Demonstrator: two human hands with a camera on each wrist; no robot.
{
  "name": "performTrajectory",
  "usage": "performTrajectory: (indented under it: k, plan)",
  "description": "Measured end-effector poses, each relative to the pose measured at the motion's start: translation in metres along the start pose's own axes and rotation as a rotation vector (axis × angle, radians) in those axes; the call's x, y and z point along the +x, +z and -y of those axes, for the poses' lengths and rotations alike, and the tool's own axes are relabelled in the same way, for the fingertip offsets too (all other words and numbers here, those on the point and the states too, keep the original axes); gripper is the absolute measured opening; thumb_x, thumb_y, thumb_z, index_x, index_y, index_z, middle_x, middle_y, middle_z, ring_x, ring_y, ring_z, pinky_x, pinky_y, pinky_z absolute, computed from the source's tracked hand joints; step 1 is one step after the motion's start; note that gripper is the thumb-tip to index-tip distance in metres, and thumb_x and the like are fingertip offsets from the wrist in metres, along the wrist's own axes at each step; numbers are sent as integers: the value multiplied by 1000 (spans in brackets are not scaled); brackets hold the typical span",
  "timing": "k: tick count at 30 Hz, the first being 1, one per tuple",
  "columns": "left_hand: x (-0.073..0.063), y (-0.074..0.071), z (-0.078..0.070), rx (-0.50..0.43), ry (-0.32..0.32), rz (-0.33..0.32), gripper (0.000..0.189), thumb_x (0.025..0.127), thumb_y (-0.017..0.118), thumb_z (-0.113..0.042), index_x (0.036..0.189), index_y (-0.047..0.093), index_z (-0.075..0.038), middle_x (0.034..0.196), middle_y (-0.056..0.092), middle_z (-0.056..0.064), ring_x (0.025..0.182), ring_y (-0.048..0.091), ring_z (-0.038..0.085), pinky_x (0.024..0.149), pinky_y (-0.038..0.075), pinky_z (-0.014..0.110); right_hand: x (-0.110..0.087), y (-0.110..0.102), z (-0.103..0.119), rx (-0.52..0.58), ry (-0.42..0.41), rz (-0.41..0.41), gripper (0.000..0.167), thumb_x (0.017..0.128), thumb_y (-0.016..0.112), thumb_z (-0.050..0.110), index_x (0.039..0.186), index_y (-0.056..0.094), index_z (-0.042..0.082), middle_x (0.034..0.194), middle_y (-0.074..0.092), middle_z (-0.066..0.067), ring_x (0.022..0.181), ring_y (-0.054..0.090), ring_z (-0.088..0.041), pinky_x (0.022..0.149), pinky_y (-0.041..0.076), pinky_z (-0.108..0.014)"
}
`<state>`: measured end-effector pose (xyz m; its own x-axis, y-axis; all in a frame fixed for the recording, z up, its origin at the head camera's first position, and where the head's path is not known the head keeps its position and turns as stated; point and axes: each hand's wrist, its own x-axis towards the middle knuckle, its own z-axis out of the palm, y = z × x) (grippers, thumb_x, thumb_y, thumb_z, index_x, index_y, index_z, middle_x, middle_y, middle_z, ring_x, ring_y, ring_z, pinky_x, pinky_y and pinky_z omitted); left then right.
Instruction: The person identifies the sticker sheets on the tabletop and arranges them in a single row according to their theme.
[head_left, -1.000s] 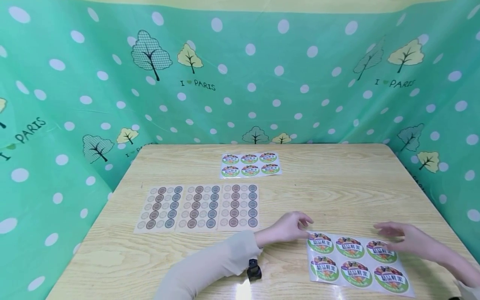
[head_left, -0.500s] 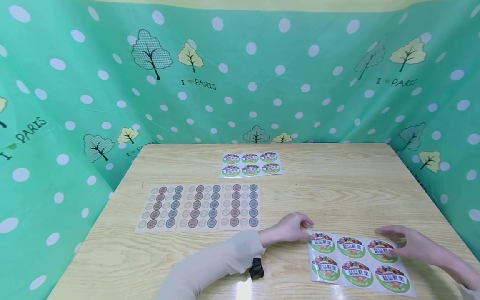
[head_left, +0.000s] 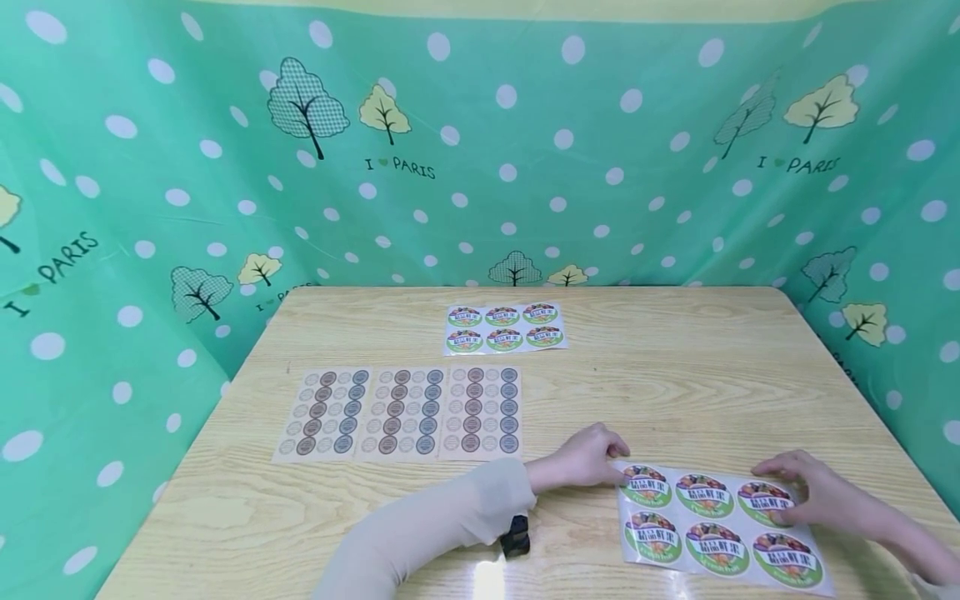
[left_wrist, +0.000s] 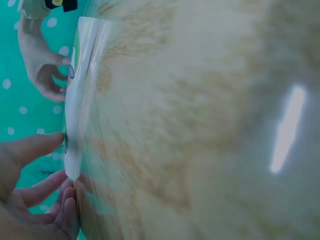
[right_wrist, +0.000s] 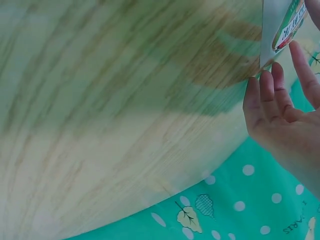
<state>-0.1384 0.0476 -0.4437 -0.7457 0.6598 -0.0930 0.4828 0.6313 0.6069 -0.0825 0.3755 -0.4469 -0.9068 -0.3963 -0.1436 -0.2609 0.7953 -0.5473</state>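
Observation:
In the head view a glossy white sheet of round fruit stickers [head_left: 682, 527] lies at the table's front right. My left hand [head_left: 581, 457] pinches its far left corner between thumb and fingers. The left wrist view shows the thumb on the printed face of this sheet [left_wrist: 80, 100] and the fingertips at its edge. My right hand [head_left: 821, 496] is at the far right corner, thumb over the upper right sticker. In the right wrist view the fingers of that hand [right_wrist: 280, 100] are fairly straight, with several fingertips by the sheet's corner [right_wrist: 268, 30].
A smaller-looking fruit sticker sheet [head_left: 506, 328] lies at the back of the wooden table [head_left: 675, 375]. Several beige sheets with small round labels [head_left: 397, 414] lie side by side at left. A green dotted cloth [head_left: 525, 167] hangs behind. A black wrist device [head_left: 515, 537] is under the left sleeve.
My right hand has come down onto the far right corner of the sticker sheet. The left hand stays at the left corner. The sheet has hardly moved.

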Motion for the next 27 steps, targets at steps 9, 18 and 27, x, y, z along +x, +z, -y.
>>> performTrajectory:
  k: [9, 18, 27]
  plan:
    - [0, 2, -2, 67, 7, -22, 32, 67, 76, -28, 94, 67, -13, 76, 49, -9, 67, 40, -1, 57, 33, 6, 0, 4, 5, -94, -54, -84, 49, 55, 80, 20, 97, 58, 4, 97, 48, -10, 83, 38, 9, 62, 37, -18]
    - [-2, 5, -3, 146, 44, -32, 28, 68, 75, -28, 92, 66, -16, 78, 45, -9, 69, 38, 0, 57, 30, 7, 1, 2, 6, -80, -60, -58, 41, 57, 80, 20, 90, 58, 9, 95, 48, -9, 80, 38, 9, 60, 38, -18]
    - [-3, 6, -5, 171, 12, -22, 21, 70, 73, -29, 85, 65, -17, 77, 43, -9, 68, 37, 2, 56, 30, 9, 3, 1, 2, -12, -94, -3, 36, 61, 77, 19, 89, 57, 8, 92, 47, -4, 77, 38, 9, 59, 39, -18]
